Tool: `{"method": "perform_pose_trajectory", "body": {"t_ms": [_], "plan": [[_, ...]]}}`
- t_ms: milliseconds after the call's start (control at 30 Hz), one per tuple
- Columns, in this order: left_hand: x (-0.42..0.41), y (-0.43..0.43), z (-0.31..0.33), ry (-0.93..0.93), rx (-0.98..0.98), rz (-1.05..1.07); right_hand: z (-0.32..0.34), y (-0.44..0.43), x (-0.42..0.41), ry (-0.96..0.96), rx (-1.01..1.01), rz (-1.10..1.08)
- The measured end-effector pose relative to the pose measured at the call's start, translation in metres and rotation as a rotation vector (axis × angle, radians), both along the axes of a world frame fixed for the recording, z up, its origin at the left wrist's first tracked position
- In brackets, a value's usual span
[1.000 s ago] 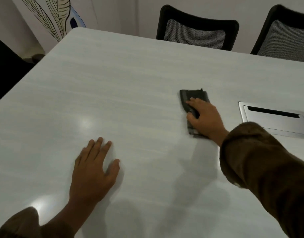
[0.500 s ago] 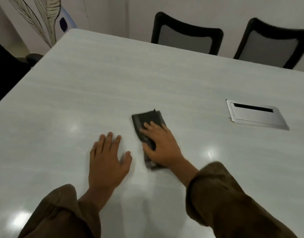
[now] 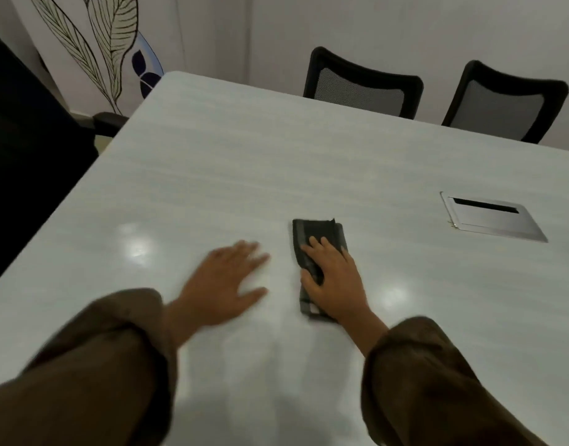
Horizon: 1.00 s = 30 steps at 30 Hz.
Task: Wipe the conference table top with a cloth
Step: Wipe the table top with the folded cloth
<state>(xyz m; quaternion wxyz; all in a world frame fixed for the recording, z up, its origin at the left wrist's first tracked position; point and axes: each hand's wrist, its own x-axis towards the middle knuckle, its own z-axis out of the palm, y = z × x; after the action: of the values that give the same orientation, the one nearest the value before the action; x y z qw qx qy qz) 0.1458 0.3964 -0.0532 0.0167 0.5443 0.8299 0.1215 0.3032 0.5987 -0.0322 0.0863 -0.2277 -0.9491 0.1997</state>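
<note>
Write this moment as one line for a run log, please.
task: wipe table | right hand: pressing dark cloth flat on table | left hand: open on table, apart from cloth

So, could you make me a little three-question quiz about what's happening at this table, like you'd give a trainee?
1. True or false: the left hand is on the cloth.
2. What is set into the table to the right of the cloth? A) a laptop B) a metal cable hatch C) a cup
3. Fill in: at the far side stand ___ mesh-backed chairs.

Key: 1 false, the right hand presses on the cloth while the left lies flat on the bare table; 2 B; 3 two.
</note>
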Motion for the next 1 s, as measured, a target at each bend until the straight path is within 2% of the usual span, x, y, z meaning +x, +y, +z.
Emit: {"method": "perform_pose_trajectory", "body": {"t_ms": [67,133,233,333,500,600,733,833,933,1000], "plan": [[-0.036,-0.029,-0.001,-0.006,0.037,0.123,-0.003,0.007,0.02,0.04,-0.026,0.029],[-0.046,-0.036,-0.004,-0.066,0.064,0.227,-0.008,0.025,0.019,0.062,-0.036,-0.03],[-0.039,-0.031,-0.002,-0.078,0.09,0.243,-0.012,0.047,-0.017,0.087,0.022,-0.155],[-0.041,-0.033,-0.002,-0.107,0.108,0.248,-0.013,0.043,-0.056,0.024,0.029,-0.223],[-0.04,-0.032,0.002,-0.131,0.119,0.243,-0.006,0.035,-0.03,-0.02,0.032,0.081],[-0.042,-0.032,0.003,-0.141,0.121,0.262,-0.002,0.073,-0.036,0.018,0.007,0.08],[-0.044,-0.031,0.002,-0.144,0.12,0.262,-0.003,0.132,-0.09,0.007,0.072,-0.138],[-0.045,-0.029,0.0,-0.11,0.132,0.258,-0.004,0.147,-0.162,-0.047,0.125,-0.191],[-0.046,-0.03,-0.001,-0.118,0.151,0.261,-0.008,0.121,-0.224,-0.079,0.157,-0.192],[-0.046,-0.032,0.0,-0.123,0.15,0.27,-0.011,0.081,-0.242,-0.082,0.156,-0.099]]}}
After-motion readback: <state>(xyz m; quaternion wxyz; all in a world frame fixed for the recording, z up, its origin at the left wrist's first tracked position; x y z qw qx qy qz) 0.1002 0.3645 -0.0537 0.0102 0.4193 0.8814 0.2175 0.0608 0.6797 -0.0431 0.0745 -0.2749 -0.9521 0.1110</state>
